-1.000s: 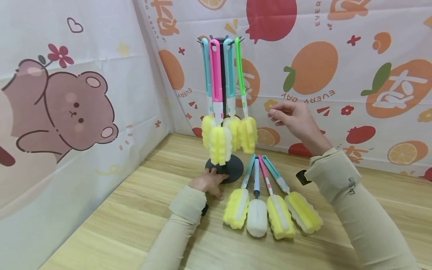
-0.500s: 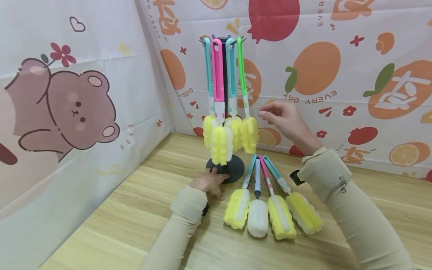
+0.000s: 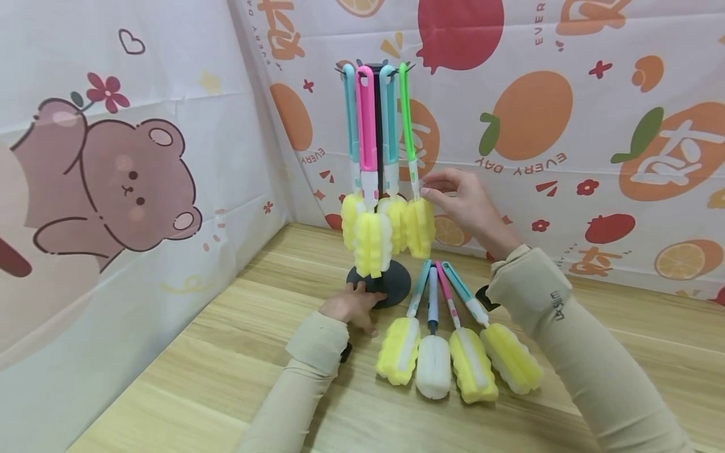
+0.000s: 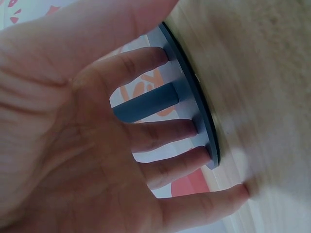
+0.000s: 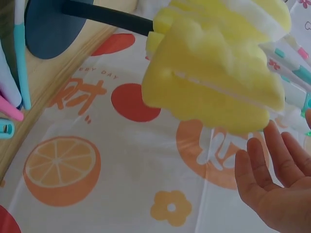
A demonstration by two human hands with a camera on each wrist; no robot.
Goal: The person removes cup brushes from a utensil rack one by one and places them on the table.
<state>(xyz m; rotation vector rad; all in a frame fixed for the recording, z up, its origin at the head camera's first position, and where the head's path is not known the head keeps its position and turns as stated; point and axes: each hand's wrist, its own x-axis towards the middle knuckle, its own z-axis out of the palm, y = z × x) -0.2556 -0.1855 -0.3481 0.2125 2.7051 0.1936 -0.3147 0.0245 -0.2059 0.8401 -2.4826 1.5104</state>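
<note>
A black stand (image 3: 378, 157) on a round base (image 3: 396, 283) carries several hanging sponge brushes with teal, pink and green handles. My left hand (image 3: 355, 303) lies flat on the base's front edge, and its straight fingers (image 4: 170, 131) press the disc (image 4: 197, 114). My right hand (image 3: 426, 187) is raised beside the green-handled brush (image 3: 406, 119), fingertips close to its white neck above the yellow sponge (image 3: 419, 226). In the right wrist view the fingers (image 5: 265, 160) are straight, just beside that sponge (image 5: 214, 82), and hold nothing.
Several sponge brushes (image 3: 433, 352) lie side by side on the wooden table (image 3: 198, 377), right of the base and under my right forearm. Printed cloth walls stand close on the left (image 3: 113, 189) and behind (image 3: 566, 126).
My right hand has moved left, from well clear of the stand to right beside the green-handled brush. The left hand has stayed on the base.
</note>
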